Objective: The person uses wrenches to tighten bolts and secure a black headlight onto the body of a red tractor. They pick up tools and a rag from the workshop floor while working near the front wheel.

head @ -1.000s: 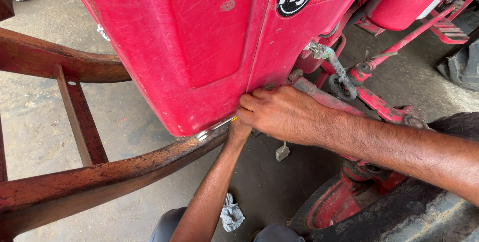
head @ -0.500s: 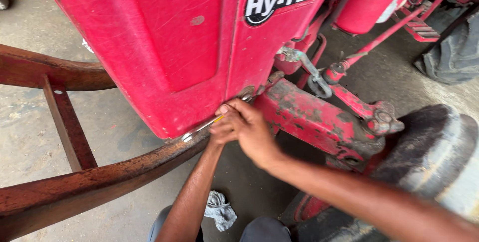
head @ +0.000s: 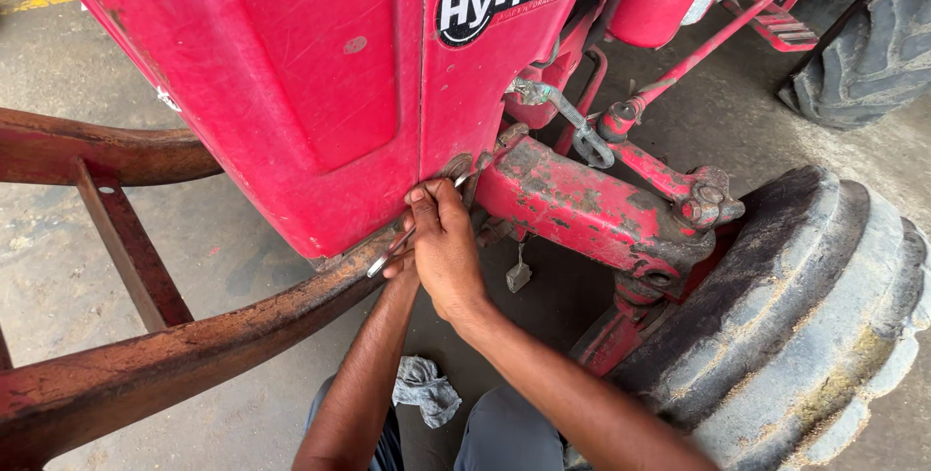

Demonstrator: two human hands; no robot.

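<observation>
My right hand is closed around a slim silver metal tool at the bottom edge of a red tractor hood, right where two panels meet. The tool runs slantwise from below the hood up towards the red front axle beam. My left hand reaches up from underneath and is mostly hidden behind the right one; its fingers pinch the tool's lower end. Both forearms come up from the bottom of the view.
A rusty curved bar with a cross strut guards the front, just below my hands. A big worn tyre stands at the right. A grey rag lies on the concrete floor. A steering link hangs above the axle.
The view has swung so the tyre and axle now show at the right. Both hands stay at the hood's lower edge, and the right hand has turned more upright over the tool.
</observation>
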